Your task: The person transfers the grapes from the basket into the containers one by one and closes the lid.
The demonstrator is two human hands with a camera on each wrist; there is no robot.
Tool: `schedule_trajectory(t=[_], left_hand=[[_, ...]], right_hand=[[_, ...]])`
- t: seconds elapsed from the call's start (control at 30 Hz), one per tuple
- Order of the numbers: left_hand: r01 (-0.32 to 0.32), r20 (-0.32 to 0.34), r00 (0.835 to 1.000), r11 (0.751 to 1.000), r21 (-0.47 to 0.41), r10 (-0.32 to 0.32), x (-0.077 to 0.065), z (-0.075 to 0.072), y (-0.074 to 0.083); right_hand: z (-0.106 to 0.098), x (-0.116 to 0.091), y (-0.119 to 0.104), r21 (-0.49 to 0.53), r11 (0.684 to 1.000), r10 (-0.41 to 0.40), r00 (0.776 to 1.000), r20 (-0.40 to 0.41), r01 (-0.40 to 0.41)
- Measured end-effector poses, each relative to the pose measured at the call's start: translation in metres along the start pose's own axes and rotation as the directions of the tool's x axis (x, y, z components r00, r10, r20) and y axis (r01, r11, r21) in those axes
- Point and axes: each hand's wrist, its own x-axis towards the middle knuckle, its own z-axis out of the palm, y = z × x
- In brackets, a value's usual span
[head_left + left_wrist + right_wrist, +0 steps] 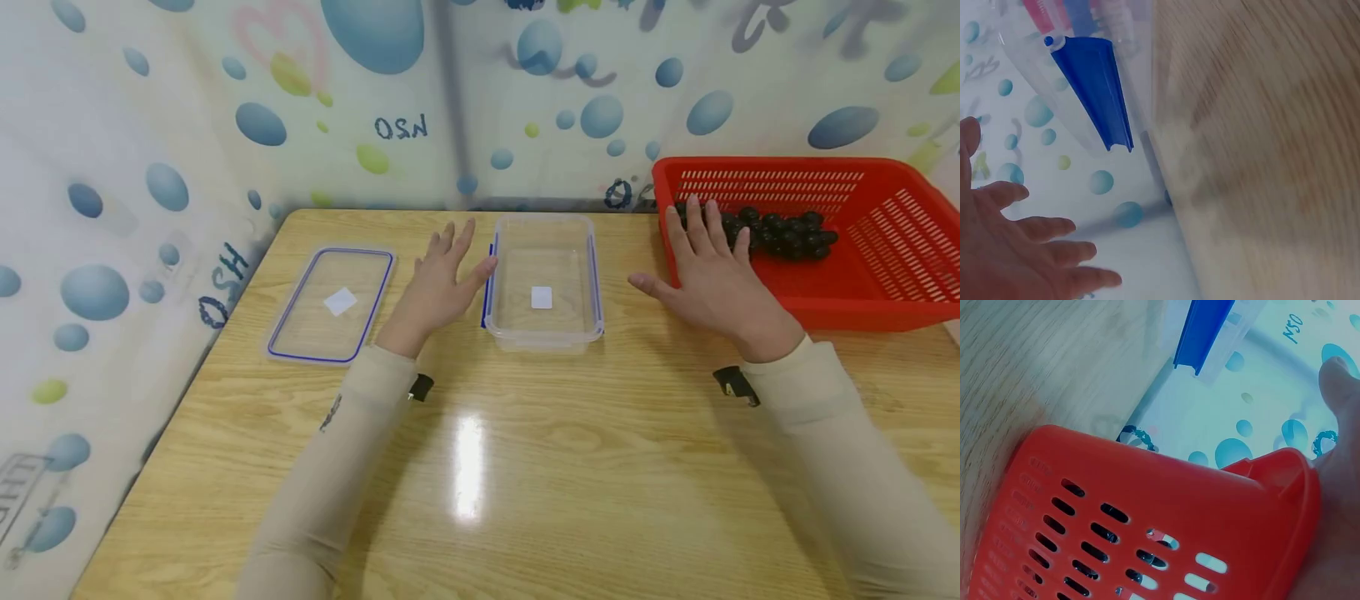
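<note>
My left hand (438,287) hovers beside a clear plastic container (517,321), its fingers spread and holding nothing. In the left wrist view the container's blue side latch (1094,87) hangs beyond the fingers (1063,252). My right hand (716,283) reaches over the near left rim of a red plastic basket (862,312), fingers extended and thumb out to the left. Black grapes (795,237) lie in a bunch inside the basket, partly hidden behind that hand. In the right wrist view the basket's slotted wall (1147,469) fills the lower part.
A clear lid (307,321) with a blue seal lies flat to the left of the left hand. White labels mark the lid and the container (542,297). Behind the wooden table (562,467) hangs a patterned curtain (487,100).
</note>
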Motion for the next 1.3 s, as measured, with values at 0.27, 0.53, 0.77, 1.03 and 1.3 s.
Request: schedule_trajectory(t=[0.27,0.53,0.77,1.03,1.3], left_hand=[[-0.084,0.021,0.995,0.932,-0.352,0.098,0.007,0.006,-0.01],[-0.007,0.128,0.988,0.862,-0.507,0.084,0.014,0.021,-0.024],[0.001,0.161,0.982,0.841,-0.54,0.102,0.015,0.027,-0.027],[-0.009,0.176,0.976,0.838,-0.546,0.125,0.016,0.026,-0.028],[0.014,0.183,0.978,0.838,-0.545,0.103,0.015,0.025,-0.027]], right_hand=[[0.0,0.0,-0.001,0.009,1.0,-0.017,1.0,-0.008,0.017],[0.0,-0.002,-0.001,0.031,0.999,-0.026,1.0,-0.011,0.026],[-0.002,-0.004,-0.002,0.044,0.998,-0.033,0.999,-0.012,0.034],[-0.003,-0.004,-0.001,0.056,0.998,-0.035,0.999,-0.014,0.036],[-0.03,0.003,0.024,0.165,0.986,0.001,1.0,-0.001,-0.001]])
